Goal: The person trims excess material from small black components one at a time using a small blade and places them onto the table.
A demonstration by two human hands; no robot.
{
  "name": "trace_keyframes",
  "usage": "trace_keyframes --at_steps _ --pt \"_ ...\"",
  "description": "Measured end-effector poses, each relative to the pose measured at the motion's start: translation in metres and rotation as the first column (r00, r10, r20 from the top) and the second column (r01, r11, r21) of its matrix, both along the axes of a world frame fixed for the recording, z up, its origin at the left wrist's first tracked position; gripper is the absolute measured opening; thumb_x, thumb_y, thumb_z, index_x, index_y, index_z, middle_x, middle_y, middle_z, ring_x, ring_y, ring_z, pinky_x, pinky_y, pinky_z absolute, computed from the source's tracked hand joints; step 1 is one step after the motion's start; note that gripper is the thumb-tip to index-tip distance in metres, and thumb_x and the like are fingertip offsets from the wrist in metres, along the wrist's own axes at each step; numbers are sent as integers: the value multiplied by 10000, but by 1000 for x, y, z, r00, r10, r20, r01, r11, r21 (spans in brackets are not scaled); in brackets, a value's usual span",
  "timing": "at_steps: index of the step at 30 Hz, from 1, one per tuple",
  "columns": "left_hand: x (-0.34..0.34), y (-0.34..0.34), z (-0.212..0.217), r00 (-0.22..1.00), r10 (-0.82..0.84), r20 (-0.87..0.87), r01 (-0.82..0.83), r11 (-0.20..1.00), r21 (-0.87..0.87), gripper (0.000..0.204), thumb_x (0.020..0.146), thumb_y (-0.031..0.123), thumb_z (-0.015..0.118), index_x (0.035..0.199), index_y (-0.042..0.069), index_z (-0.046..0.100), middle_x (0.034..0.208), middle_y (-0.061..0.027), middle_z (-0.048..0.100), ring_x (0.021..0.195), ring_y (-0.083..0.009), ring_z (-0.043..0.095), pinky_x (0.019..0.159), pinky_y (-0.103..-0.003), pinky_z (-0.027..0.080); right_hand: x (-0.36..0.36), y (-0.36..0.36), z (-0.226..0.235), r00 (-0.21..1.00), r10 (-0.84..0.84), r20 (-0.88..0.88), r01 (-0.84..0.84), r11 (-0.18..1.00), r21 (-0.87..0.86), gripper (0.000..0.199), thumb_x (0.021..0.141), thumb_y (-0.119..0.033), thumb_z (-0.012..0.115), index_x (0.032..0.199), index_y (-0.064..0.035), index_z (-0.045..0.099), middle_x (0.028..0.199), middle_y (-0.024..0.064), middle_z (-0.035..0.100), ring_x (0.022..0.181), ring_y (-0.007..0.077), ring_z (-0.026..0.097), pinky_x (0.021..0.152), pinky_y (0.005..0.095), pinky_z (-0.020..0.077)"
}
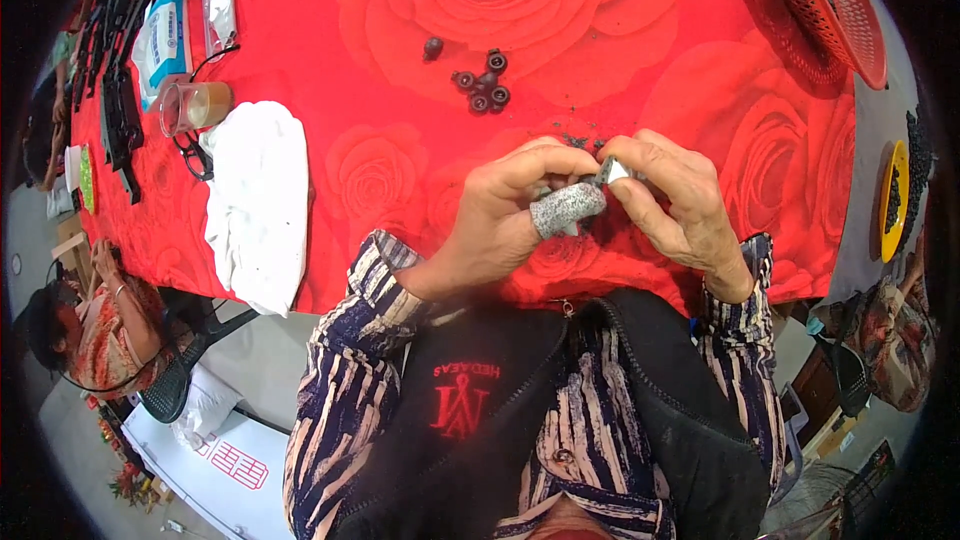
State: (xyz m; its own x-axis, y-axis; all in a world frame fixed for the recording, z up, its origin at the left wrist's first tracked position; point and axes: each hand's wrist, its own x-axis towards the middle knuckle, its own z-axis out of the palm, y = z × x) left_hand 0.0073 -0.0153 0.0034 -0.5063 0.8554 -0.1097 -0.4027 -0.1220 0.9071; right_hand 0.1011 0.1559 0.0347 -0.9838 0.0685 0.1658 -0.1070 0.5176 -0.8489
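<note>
My left hand and my right hand meet over the near part of the red rose-patterned tablecloth. A grey speckled wrap covers one digit of my left hand. Its fingers are closed, and whatever lies between them is mostly hidden. Between thumb and fingers, my right hand pinches a small white and grey angular piece, its tip against the left fingers. Dark crumbs are scattered just beyond the hands. Farther off sit several small black ring-ended parts in a cluster, plus a single one.
A white cloth lies at left, beside a clear cup of brownish liquid, black scissors, a wipes pack and long black strips. A red basket stands far right. Other people sit on both sides.
</note>
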Motion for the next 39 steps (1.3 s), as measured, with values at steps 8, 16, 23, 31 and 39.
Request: trace_keyframes --at_steps 8,16,23,31,39 --pt "3 -2 -2 997 -24 68 22 999 39 221 893 59 588 1096 -22 559 942 -27 532 784 -68 545 636 -203 461 0 -2 -3 1000 -5 25 5 1000 -17 173 785 29 577 958 25 570 701 125 522 606 258 537 540 341 414" --pt "3 -2 -2 996 -43 75 41 999 19 216 894 55 582 1095 -20 553 943 -31 533 800 -69 540 639 -202 462 0 -1 -6 1000 -1 17 2 999 -36 178 779 21 588 956 35 573 710 131 532 601 259 543 531 337 422" --pt "6 -1 -6 998 -21 54 21 1000 2 202 894 40 575 1087 -15 549 950 -36 547 809 -71 544 643 -205 466 1 3 -7 1000 25 4 -25 1000 5 178 776 18 590 952 38 574 715 135 537 601 267 550 531 339 428" --pt "0 -1 -5 989 24 148 -30 999 40 230 873 42 606 1088 -32 570 967 -62 582 820 -93 574 635 -217 491 3 -5 -5 995 -100 3 99 985 -141 208 769 13 605 975 32 577 736 109 558 615 220 561 554 315 442" --pt "-3 1 -3 967 -26 254 7 997 74 226 854 39 626 1065 -39 606 929 -82 617 740 -107 599 593 -217 493 0 -6 -10 960 -45 -276 39 999 -25 417 637 66 645 1049 20 603 672 57 545 506 143 469 455 267 356"
